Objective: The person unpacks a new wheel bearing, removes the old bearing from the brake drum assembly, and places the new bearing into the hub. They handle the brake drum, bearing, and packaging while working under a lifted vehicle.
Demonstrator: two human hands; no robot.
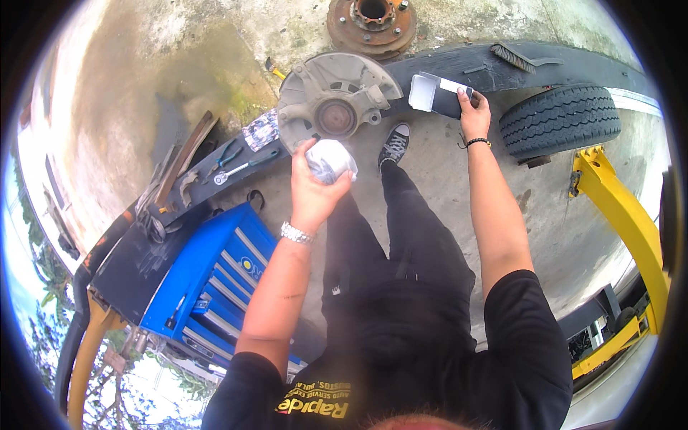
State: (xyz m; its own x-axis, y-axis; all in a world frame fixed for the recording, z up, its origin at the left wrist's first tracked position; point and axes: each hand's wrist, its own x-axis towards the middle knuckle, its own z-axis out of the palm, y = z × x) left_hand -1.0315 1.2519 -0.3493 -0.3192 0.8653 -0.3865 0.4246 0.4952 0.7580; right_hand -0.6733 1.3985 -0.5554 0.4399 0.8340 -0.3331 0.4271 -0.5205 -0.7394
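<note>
My left hand (pixel 319 190) is closed round a rounded part in clear plastic wrap (pixel 332 161); what lies inside the wrap is hard to make out. Out to the right, my right hand (pixel 473 115) grips a small dark cardboard box (pixel 446 99), its white flap open toward the left. Just beyond my left hand, a grey steering knuckle with a round dust shield (pixel 304 86) rests on the dark beam (pixel 419 70). The knuckle's round centre bore is rusty.
A rusty wheel hub with disc (pixel 376 36) sits at the far side. On the beam lie a wire brush (pixel 512 56), a ratchet (pixel 247 165) and pliers (pixel 228 156). A tyre (pixel 559 122) and a yellow lift arm (pixel 616 193) are right; a blue tool chest (pixel 222 269) stands left.
</note>
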